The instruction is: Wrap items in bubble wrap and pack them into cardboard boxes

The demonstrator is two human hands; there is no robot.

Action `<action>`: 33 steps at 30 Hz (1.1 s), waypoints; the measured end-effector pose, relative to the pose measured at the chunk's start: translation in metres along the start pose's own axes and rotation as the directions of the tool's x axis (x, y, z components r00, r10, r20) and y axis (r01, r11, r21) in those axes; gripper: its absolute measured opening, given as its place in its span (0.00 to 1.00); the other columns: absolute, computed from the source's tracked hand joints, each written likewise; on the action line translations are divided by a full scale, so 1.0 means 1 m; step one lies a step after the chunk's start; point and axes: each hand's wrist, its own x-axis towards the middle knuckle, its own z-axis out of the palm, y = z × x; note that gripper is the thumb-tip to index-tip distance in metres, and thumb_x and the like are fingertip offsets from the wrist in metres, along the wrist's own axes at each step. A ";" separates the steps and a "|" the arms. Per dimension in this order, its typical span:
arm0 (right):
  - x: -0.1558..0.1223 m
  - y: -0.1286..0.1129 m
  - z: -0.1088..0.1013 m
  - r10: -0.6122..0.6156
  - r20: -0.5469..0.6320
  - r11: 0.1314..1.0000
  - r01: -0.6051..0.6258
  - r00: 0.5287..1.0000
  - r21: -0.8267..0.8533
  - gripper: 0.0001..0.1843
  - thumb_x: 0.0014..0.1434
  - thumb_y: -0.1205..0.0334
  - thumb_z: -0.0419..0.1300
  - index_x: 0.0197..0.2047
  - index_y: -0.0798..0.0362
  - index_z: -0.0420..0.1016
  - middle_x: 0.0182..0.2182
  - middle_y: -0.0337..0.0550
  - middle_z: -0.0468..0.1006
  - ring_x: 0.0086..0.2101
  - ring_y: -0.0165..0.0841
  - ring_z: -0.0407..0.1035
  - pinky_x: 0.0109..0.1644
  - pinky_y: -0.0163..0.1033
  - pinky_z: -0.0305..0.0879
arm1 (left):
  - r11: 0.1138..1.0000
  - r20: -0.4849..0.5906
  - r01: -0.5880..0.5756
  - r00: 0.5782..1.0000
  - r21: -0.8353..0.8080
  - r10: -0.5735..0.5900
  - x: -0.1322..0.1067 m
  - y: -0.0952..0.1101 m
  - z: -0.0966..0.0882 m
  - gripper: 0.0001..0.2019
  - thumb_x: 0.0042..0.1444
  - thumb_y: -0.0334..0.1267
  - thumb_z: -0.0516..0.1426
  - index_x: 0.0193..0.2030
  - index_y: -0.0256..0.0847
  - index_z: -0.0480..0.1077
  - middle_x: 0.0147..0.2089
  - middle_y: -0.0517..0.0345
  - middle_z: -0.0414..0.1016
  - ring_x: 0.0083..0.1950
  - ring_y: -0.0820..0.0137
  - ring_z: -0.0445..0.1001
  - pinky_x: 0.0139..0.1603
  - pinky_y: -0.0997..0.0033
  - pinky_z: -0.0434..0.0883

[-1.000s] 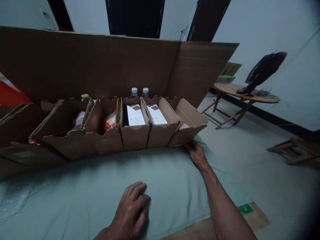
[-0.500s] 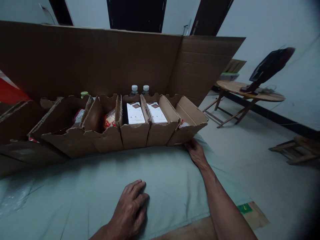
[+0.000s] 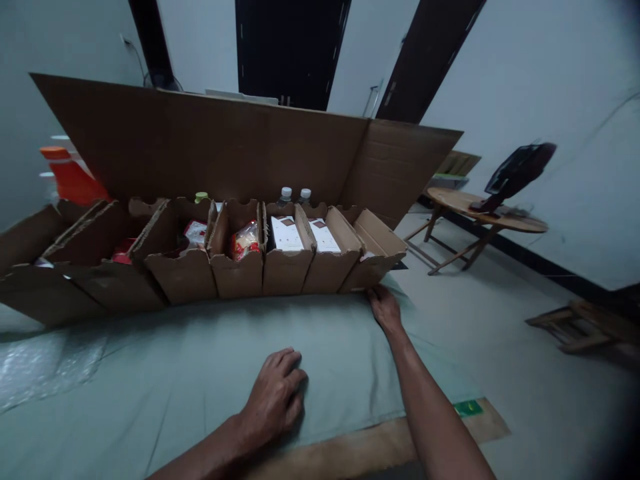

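A row of open brown cardboard boxes [image 3: 235, 273] stands on a pale green sheet [image 3: 190, 360]. They hold white cartons [image 3: 287, 233], red and clear snack bags [image 3: 245, 241] and two capped water bottles [image 3: 286, 195]. My right hand [image 3: 384, 308] reaches out to the bottom front corner of the rightmost box [image 3: 375, 257], fingers curled against its base. My left hand [image 3: 275, 397] rests on the sheet nearer to me, its fingers bent and loosely together, with nothing seen in it.
A tall cardboard sheet [image 3: 240, 147] stands behind the boxes. An orange-capped bottle [image 3: 70, 177] shows at the far left. A round wooden table [image 3: 487, 210] with a dark object stands at the right, a low wooden frame [image 3: 580, 323] beyond it. Crinkled plastic [image 3: 45, 363] lies left.
The view has swung left and pulled back, bringing the orange bottle and more boxes into sight. Both hands stay where they were on the sheet and at the box corner.
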 end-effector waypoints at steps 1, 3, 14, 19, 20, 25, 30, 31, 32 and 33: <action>-0.002 -0.004 0.000 0.008 0.014 0.999 -0.008 1.000 -0.043 0.23 0.64 0.55 0.47 0.46 0.55 0.81 0.53 0.55 0.79 0.53 0.47 0.71 0.57 0.48 0.65 | 1.000 0.000 -0.003 1.000 0.004 0.003 0.000 -0.001 0.000 0.22 0.43 0.26 0.56 0.47 0.40 0.74 0.62 0.43 0.71 0.64 0.50 0.67 0.63 0.43 0.68; -0.007 -0.011 -0.001 0.026 0.040 0.992 -0.021 0.999 -0.125 0.22 0.65 0.56 0.48 0.49 0.54 0.80 0.54 0.55 0.78 0.54 0.47 0.70 0.57 0.47 0.64 | 1.000 0.004 -0.006 1.000 0.008 0.006 0.000 -0.003 0.001 0.20 0.45 0.27 0.56 0.47 0.40 0.75 0.61 0.44 0.71 0.64 0.50 0.67 0.64 0.44 0.67; -0.078 -0.042 -0.009 0.068 0.071 0.919 -0.035 0.995 -0.392 0.26 0.69 0.54 0.47 0.64 0.57 0.67 0.65 0.63 0.65 0.62 0.48 0.62 0.62 0.53 0.59 | 1.000 0.033 -0.022 0.999 0.009 0.022 0.003 -0.003 -0.008 0.14 0.52 0.28 0.55 0.44 0.40 0.75 0.58 0.46 0.72 0.61 0.54 0.68 0.63 0.48 0.67; -0.136 -0.023 -0.037 0.108 0.084 0.892 -0.059 0.991 -0.447 0.25 0.68 0.53 0.49 0.64 0.51 0.67 0.67 0.55 0.65 0.65 0.45 0.59 0.65 0.53 0.57 | 0.999 0.039 -0.025 0.999 0.025 0.024 0.002 -0.003 -0.007 0.12 0.54 0.28 0.55 0.45 0.39 0.74 0.59 0.43 0.71 0.62 0.53 0.66 0.63 0.49 0.67; -0.144 -0.018 -0.046 0.132 0.078 0.887 -0.083 0.988 -0.455 0.25 0.68 0.53 0.48 0.64 0.52 0.68 0.66 0.55 0.66 0.64 0.45 0.60 0.65 0.54 0.57 | 0.999 0.043 -0.025 0.999 0.025 0.024 0.001 -0.003 -0.007 0.12 0.55 0.28 0.55 0.45 0.39 0.74 0.58 0.43 0.72 0.61 0.53 0.66 0.63 0.49 0.67; -0.161 0.000 -0.085 0.241 0.027 0.870 -0.204 0.970 -0.449 0.25 0.66 0.56 0.48 0.60 0.57 0.71 0.63 0.61 0.69 0.62 0.50 0.64 0.63 0.61 0.59 | 0.999 0.040 -0.026 0.999 0.030 0.025 0.000 -0.001 -0.007 0.13 0.53 0.27 0.55 0.45 0.39 0.73 0.58 0.44 0.71 0.61 0.55 0.66 0.64 0.50 0.65; -0.153 -0.024 -0.095 0.220 0.014 0.909 -0.199 0.975 -0.365 0.20 0.59 0.60 0.52 0.50 0.58 0.78 0.55 0.66 0.76 0.56 0.57 0.69 0.58 0.66 0.63 | 0.998 0.044 -0.035 0.998 0.054 0.033 -0.001 0.002 -0.010 0.13 0.51 0.28 0.56 0.44 0.40 0.73 0.57 0.47 0.72 0.60 0.57 0.67 0.64 0.53 0.65; -0.149 -0.034 -0.094 0.175 0.025 0.930 -0.157 0.984 -0.332 0.19 0.57 0.61 0.53 0.48 0.56 0.79 0.55 0.64 0.77 0.56 0.55 0.70 0.58 0.64 0.63 | 0.998 0.048 -0.039 0.998 0.058 0.036 -0.001 0.003 -0.011 0.13 0.51 0.28 0.57 0.44 0.40 0.73 0.57 0.46 0.72 0.60 0.57 0.67 0.64 0.53 0.65; -0.144 -0.045 -0.093 0.121 0.036 0.951 -0.105 0.992 -0.292 0.19 0.56 0.61 0.54 0.47 0.55 0.79 0.55 0.61 0.77 0.56 0.53 0.70 0.60 0.61 0.64 | 0.997 0.053 -0.043 0.998 0.061 0.040 -0.001 0.004 -0.011 0.13 0.51 0.29 0.57 0.44 0.40 0.73 0.57 0.46 0.72 0.60 0.56 0.66 0.64 0.53 0.65; -0.137 -0.058 -0.091 0.061 0.044 0.968 -0.048 0.997 -0.247 0.19 0.55 0.61 0.55 0.47 0.53 0.79 0.54 0.58 0.78 0.56 0.51 0.70 0.61 0.58 0.64 | 0.997 0.058 -0.048 0.997 0.064 0.044 -0.002 0.005 -0.012 0.13 0.51 0.29 0.57 0.44 0.39 0.73 0.57 0.45 0.72 0.61 0.55 0.66 0.64 0.53 0.65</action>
